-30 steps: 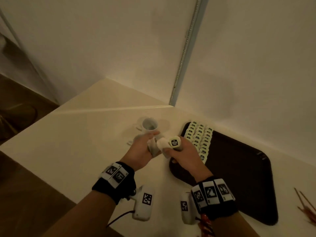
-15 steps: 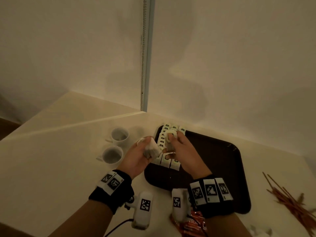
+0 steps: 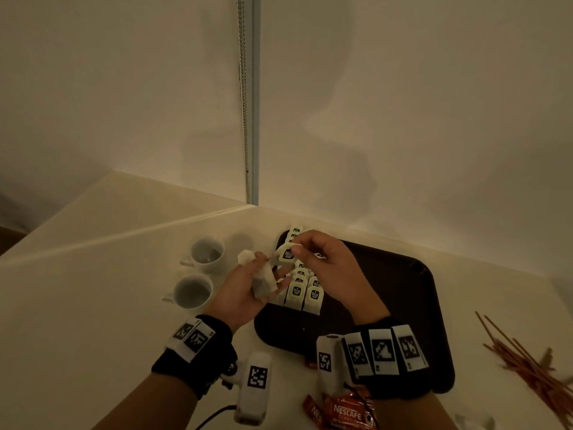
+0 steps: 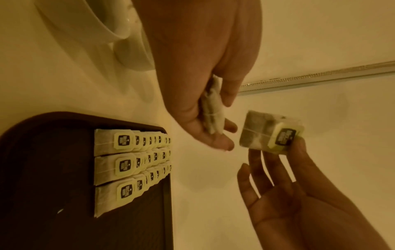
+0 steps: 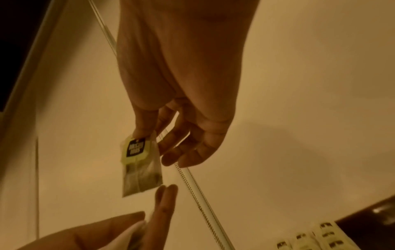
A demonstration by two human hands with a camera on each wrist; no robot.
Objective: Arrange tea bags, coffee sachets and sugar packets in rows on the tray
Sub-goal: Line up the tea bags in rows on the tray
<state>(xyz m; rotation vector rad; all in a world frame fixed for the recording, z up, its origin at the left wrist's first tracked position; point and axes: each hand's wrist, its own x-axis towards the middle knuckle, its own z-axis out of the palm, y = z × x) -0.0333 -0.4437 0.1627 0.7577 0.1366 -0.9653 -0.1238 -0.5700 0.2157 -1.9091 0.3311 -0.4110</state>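
Lifted clear of the left hand (image 3: 245,293)'s stack (image 3: 263,282), one tea bag (image 3: 286,253) (pinched) hangs from the right hand (image 3: 333,268).

All three views are dim and carry a warm yellow-brown cast. The head view bends straight lines toward its edges, and soft shadows lie across the wall (image 3: 341,119) above the bench (image 3: 93,274). The sticks (image 3: 521,364) at the bench's right edge are smeared. Both wrist views are grainy, and the close-up skin is soft.
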